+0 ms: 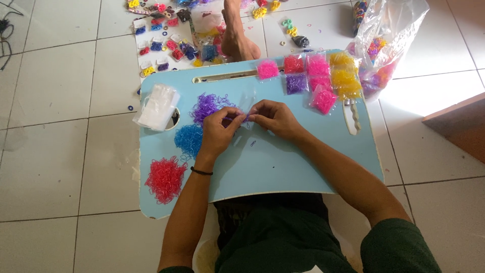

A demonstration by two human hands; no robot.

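- Your left hand [218, 132] and right hand [273, 119] meet at the middle of the light blue bench [283, 167], fingertips pinched together on a few purple bands and what looks like a small clear packet [243, 117]; the packet itself is hard to make out.
- The purple band pile [208, 106] lies just left of your fingertips, touching the left hand. The blue band pile [189, 139] sits nearer and further left, the red band pile [165, 179] at the near left corner.
- Risk: the red pile lies close to the bench edge; a nudge from your left forearm could push bands onto the tiled floor [50, 151].
- Risk: the purple and blue piles lie close together; dragging your wrist across them could mix the colours.
- Risk: bands pinched loosely could spring free and scatter.
- Filled packets [317, 76] lie at the far right of the bench: pink, red, purple and yellow, small and square.
- A stack of empty clear packets [157, 106] rests at the far left.
- A large clear bag [384, 45] of mixed bands stands on the floor, far right.
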